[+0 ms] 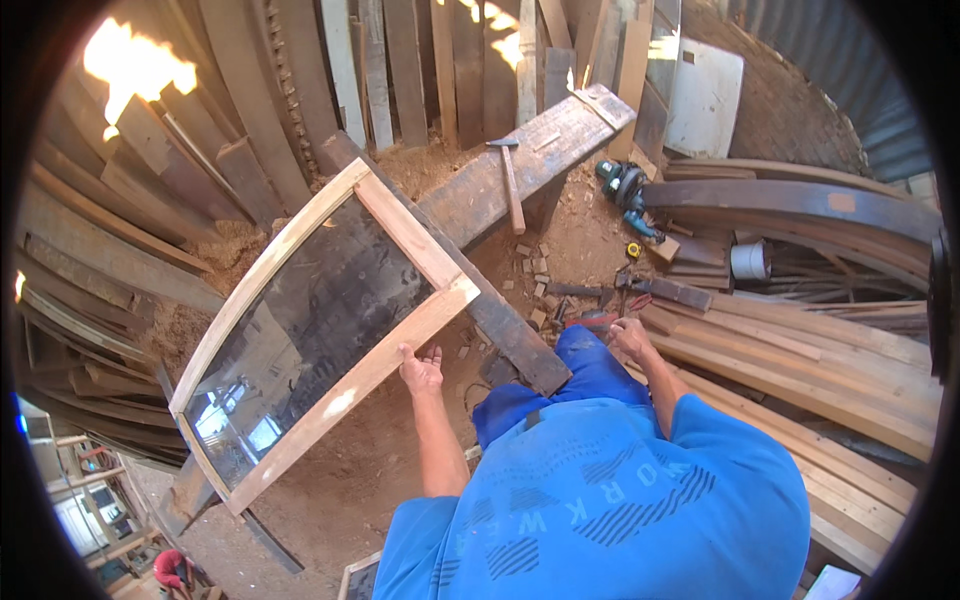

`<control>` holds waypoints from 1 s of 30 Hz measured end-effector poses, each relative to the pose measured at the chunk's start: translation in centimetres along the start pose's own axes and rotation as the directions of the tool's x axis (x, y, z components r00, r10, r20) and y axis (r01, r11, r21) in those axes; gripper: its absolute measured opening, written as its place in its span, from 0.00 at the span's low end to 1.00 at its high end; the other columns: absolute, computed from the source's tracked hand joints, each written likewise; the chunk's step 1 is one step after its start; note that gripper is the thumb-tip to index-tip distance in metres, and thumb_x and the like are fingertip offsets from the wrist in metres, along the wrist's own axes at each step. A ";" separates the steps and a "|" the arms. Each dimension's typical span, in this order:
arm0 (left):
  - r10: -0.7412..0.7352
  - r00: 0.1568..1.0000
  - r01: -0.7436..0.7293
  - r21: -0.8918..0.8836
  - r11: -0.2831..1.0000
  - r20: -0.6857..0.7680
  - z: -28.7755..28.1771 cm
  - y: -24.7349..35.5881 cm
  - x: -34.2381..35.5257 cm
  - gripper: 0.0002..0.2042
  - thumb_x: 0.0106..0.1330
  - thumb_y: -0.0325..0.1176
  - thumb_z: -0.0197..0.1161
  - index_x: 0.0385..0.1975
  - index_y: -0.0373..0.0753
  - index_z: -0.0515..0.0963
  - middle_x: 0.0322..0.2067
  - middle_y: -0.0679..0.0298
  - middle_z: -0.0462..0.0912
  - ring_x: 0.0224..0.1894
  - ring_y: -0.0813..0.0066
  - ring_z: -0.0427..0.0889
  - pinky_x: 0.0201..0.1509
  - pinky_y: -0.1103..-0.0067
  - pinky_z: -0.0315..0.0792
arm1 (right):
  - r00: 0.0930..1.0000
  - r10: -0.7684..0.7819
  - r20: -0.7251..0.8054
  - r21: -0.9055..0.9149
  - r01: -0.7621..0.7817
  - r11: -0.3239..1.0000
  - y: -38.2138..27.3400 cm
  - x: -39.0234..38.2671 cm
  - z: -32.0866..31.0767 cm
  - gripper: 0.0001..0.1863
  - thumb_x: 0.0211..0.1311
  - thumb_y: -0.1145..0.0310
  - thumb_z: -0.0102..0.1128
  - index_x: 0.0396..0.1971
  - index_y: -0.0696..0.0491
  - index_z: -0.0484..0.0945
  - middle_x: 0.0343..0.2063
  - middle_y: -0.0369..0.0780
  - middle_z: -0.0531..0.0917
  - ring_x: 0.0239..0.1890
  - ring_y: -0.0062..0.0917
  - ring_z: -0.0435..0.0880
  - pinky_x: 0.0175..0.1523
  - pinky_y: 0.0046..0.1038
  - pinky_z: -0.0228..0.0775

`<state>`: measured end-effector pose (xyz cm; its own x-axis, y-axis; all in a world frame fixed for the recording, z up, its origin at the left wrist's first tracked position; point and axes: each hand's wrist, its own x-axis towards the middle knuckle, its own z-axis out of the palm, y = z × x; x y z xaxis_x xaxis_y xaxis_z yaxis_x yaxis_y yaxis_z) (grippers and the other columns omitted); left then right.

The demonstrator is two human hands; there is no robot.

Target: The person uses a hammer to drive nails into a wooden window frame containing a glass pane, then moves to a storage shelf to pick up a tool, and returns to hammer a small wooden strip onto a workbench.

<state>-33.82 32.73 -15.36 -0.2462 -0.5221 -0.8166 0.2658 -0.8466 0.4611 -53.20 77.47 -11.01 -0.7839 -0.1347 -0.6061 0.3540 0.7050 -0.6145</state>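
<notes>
A wooden-framed glass panel (412, 332) with one curved side lies tilted across a dark beam at centre left. Dark glass (310, 320) fills it and reflects light at its lower left. My left hand (421, 372) is at the near rail, thumb against the wood's edge and fingers stretched apart. Over my right knee hovers my right hand (630, 340), its fingers curled; whatever they may hold is too small to make out. Beyond the panel, a hammer (511, 185) rests on a thick plank bench (470, 205), its handle overhanging the near edge.
The dark beam (520, 340) reaches from the panel to my lap. A green-and-black power tool (625, 185), a yellow tape measure (633, 250) and wood offcuts lie on the ground. Long boards (800, 370) are stacked at right. Planks (405, 70) line the back. A person in red (172, 568) is far lower left.
</notes>
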 end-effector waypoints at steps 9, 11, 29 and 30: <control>0.130 0.984 -0.129 -0.016 0.992 0.126 0.1 -0.5 -1.4 0.27 0.71 0.51 0.61 0.59 0.39 0.65 0.52 0.54 0.75 0.47 0.52 0.80 0.50 0.56 0.74 | 0.883 -0.460 0.098 -0.416 0.456 0.787 -16.8 0.6 2.3 0.20 0.62 0.62 0.56 0.47 0.60 0.81 0.45 0.53 0.84 0.51 0.46 0.83 0.57 0.39 0.73; 0.148 0.983 -0.146 -0.021 0.989 0.110 0.9 -0.7 -2.2 0.26 0.72 0.50 0.61 0.59 0.38 0.65 0.52 0.54 0.75 0.48 0.53 0.80 0.50 0.56 0.75 | 0.864 -0.488 0.119 -0.410 0.491 0.769 -16.8 2.6 3.2 0.21 0.62 0.63 0.58 0.50 0.61 0.80 0.45 0.53 0.85 0.50 0.45 0.84 0.56 0.38 0.74; 0.224 0.919 -0.276 -0.124 0.953 -0.326 2.9 -4.4 -2.9 0.28 0.72 0.53 0.59 0.64 0.42 0.65 0.56 0.59 0.75 0.56 0.57 0.77 0.60 0.56 0.70 | 0.499 -0.591 0.634 -0.275 0.860 0.430 -28.9 26.0 2.1 0.36 0.68 0.55 0.57 0.71 0.51 0.58 0.41 0.54 0.83 0.50 0.53 0.79 0.56 0.45 0.71; 0.223 0.887 -0.301 -0.140 0.943 -0.404 1.7 -5.0 -3.0 0.28 0.72 0.53 0.58 0.64 0.41 0.65 0.57 0.60 0.75 0.58 0.57 0.76 0.62 0.56 0.69 | 0.472 -0.523 0.710 -0.266 0.867 0.422 -28.7 26.1 2.2 0.36 0.68 0.54 0.56 0.71 0.51 0.58 0.41 0.54 0.84 0.50 0.53 0.79 0.56 0.45 0.71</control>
<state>-36.00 38.33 -14.63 0.2177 -0.6099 -0.7620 0.4555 -0.6270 0.6320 -82.69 52.19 -10.29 -0.1931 -0.9263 -0.3236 -0.6659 0.3659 -0.6501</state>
